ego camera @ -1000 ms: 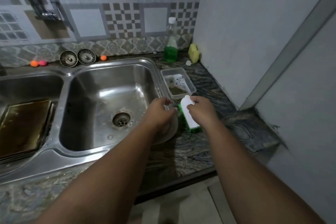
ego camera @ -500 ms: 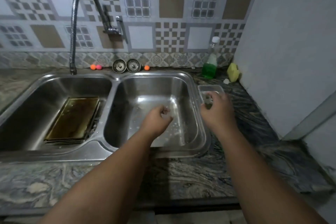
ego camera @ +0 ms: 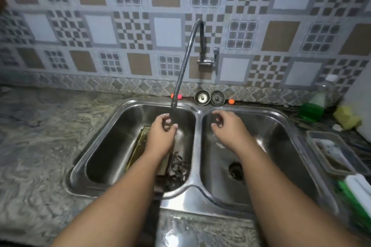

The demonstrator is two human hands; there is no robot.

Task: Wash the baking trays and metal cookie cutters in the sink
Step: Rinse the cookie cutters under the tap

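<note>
Patterned tile wall behind steel double sink (ego camera: 197,124). Soap bottle (ego camera: 357,188) now lies at right tabletop edge, released by right hand (ego camera: 228,130). Left hand (ego camera: 160,136) moved under faucet (ego camera: 184,62), above baking trays (ego camera: 138,146) and cookie cutters (ego camera: 177,168) in left basin. Both hands' fingers loose, empty. Scrubbing likely next.

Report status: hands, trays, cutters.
Hands empty: left hand below faucet, right hand over right basin. In left basin: trays, cutters. Nothing blocking.
</note>
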